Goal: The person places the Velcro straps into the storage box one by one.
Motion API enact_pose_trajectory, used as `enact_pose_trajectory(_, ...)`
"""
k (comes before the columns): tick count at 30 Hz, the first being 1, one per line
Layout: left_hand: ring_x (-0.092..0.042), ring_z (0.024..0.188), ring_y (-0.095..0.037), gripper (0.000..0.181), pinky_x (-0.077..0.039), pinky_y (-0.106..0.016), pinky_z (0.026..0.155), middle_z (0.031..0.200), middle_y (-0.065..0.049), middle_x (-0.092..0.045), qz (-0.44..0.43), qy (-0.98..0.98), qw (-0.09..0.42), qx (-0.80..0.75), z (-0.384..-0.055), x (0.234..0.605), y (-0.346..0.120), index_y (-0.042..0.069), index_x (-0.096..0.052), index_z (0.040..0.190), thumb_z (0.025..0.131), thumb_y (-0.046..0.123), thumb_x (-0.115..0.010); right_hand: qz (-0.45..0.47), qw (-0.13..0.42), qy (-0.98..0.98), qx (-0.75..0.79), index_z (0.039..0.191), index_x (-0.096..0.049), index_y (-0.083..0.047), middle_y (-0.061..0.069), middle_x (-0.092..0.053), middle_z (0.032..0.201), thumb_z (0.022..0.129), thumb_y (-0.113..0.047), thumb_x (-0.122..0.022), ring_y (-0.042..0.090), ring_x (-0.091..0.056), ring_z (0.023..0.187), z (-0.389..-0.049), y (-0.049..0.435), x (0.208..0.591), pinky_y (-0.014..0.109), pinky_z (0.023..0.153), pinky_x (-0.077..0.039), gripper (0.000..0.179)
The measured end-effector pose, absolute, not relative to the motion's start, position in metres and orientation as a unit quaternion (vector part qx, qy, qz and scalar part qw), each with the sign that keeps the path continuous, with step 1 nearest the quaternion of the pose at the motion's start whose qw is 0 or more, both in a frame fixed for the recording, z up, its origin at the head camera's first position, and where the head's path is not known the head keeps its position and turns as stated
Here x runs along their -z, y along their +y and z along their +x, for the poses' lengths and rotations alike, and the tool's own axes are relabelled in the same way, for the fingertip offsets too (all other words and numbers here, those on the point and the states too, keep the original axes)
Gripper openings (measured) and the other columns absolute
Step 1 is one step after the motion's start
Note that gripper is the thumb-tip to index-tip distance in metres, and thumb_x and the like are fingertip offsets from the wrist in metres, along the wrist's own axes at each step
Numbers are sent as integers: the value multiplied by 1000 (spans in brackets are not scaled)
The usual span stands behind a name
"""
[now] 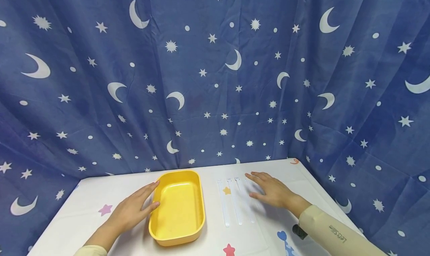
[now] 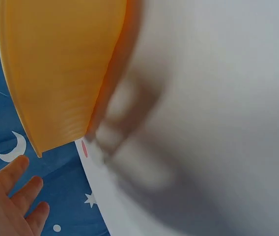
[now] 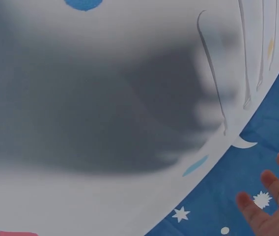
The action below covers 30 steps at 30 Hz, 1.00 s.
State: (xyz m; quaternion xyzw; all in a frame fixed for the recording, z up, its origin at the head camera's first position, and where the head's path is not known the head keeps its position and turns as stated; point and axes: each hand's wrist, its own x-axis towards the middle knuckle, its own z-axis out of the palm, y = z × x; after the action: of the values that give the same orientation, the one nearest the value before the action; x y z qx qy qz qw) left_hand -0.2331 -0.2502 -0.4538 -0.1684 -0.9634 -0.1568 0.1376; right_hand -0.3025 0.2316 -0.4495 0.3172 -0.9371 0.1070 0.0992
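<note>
A yellow plastic tray [image 1: 179,211] with rounded corners stands on the table; nothing lies inside it. My left hand [image 1: 129,210] hovers at its left rim, thumb and fingers apart, fingertips overlapping the rim in the head view. In the left wrist view the fingers [image 2: 13,172] spread below the tray's side wall [image 2: 61,73]. To the right of the tray, several thin, translucent whitish strips [image 1: 236,207] lie side by side, each with a small head at the far end. My right hand [image 1: 271,190] is held over the rightmost strip [image 3: 212,69], fingers extended and holding nothing.
A white tablecloth [image 1: 208,237] with printed stars and shapes covers the table. Blue curtains [image 1: 201,99] with moons and stars hang behind it and along the sides. A small black object [image 1: 299,231] shows beside the right sleeve [image 1: 330,226].
</note>
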Motion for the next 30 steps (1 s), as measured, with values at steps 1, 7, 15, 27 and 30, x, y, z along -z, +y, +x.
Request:
enact_pose_trajectory(1, -39, 121, -29, 64, -36, -55, 91, 138, -2, -37, -163, -964, 134, 162, -233, 454, -250, 30, -29, 141, 86, 58, -43, 313, 96, -939, -109, 140, -32, -28, -4, -34, 140, 86, -49, -51, 20, -30, 126, -302, 232, 449, 48, 99, -30, 62)
enact_pose_trajectory(7, -39, 121, -31, 63, -37, -57, 89, 137, -6, -39, -140, -965, 114, 189, -232, 459, -250, 29, -29, 141, 86, 59, -42, 283, 85, -947, -125, 140, -31, -29, -4, -36, 139, 87, -51, -48, 19, -29, 127, -302, 234, 450, 45, 101, -27, 60)
enact_pose_trajectory(15, -50, 108, -30, 65, -41, -53, 85, 126, -7, -50, -106, -965, 132, 202, -232, 461, -245, 21, -40, 137, 85, 61, -40, 247, 71, -954, -154, 140, -31, -26, -2, -39, 136, 85, -59, -44, 25, -33, 125, -301, 237, 456, 50, 99, -29, 65)
enact_pose_trajectory(27, -60, 87, -20, 59, -49, -40, 74, 105, -4, -59, -63, -950, 154, 264, -233, 468, -241, 13, -48, 130, 85, 52, -51, 207, 38, -961, -182, 140, -33, -25, -2, -41, 135, 83, -63, -43, 23, -33, 126, -298, 240, 467, 46, 100, -29, 70)
enact_pose_trajectory(30, -59, 87, -20, 57, -48, -41, 75, 106, -5, -59, -54, -949, 156, 270, -231, 466, -240, 10, -50, 128, 85, 48, -54, 200, 28, -960, -192, 140, -32, -25, -1, -47, 129, 83, -61, -46, 20, -37, 123, -298, 240, 469, 44, 100, -31, 69)
